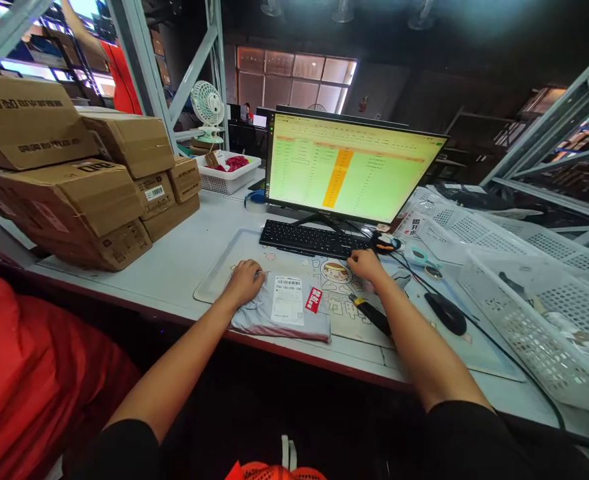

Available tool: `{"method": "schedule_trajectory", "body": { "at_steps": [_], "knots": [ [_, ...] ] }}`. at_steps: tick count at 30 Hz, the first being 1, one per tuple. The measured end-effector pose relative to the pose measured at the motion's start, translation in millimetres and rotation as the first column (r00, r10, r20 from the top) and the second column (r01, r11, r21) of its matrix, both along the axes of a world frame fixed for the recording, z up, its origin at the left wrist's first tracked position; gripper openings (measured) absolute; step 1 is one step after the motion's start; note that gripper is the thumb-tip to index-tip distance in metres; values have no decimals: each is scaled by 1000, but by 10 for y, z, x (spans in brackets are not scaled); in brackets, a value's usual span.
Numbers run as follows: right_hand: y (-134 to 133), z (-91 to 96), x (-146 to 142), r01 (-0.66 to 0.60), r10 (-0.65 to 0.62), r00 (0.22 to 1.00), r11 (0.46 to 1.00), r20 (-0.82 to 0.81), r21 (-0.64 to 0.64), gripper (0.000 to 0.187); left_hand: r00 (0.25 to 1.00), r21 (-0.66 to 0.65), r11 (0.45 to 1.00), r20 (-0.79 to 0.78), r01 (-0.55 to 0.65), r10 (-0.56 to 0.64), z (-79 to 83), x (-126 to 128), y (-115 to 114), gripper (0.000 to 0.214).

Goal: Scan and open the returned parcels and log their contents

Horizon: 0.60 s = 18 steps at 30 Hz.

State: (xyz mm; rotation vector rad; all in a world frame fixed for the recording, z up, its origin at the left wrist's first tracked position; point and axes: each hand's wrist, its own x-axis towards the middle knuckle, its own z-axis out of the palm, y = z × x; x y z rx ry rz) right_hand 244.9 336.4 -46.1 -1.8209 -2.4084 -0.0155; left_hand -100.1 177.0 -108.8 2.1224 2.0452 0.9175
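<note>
A grey plastic mailer parcel (254, 312) with a white barcode label (288, 300) and a red sticker (313, 300) lies flat at the desk's front edge. My left hand (245, 283) is closed over its upper left corner; the fingertips are partly hidden. At the right end of the black keyboard (307, 238), my right hand (365, 265) rests with curled fingers touching the keys, and I see nothing held in it. A yellow-and-black box cutter (371, 315) lies on the desk mat (224, 270), partly under my right forearm. The monitor (344, 167) displays a spreadsheet.
Stacked cardboard boxes (74, 197) occupy the left side. A white basket (229, 175) and a fan (207, 107) stand behind. To the right are a black mouse (445, 313), its cable and white plastic baskets (539, 320). A person's red garment (29, 373) shows at lower left.
</note>
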Motion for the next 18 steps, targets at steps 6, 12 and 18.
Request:
{"method": "schedule_trajectory", "body": {
  "at_steps": [6, 12, 18],
  "knots": [
    [113, -5, -30, 76, -76, 997, 996, 3, -50, 39, 999, -17, 999, -11, -39, 39, 26, 57, -2, 14],
    [171, 178, -213, 48, -49, 999, 993, -7, -105, 41, 998, -20, 999, 42, -49, 50, 71, 112, -37, 15],
    [-535, 189, -56, -19, 9, 995, 994, -97, -108, 34, 943, -13, 990, 304, -139, 136, 190, 50, -28, 17]
  ]
}}
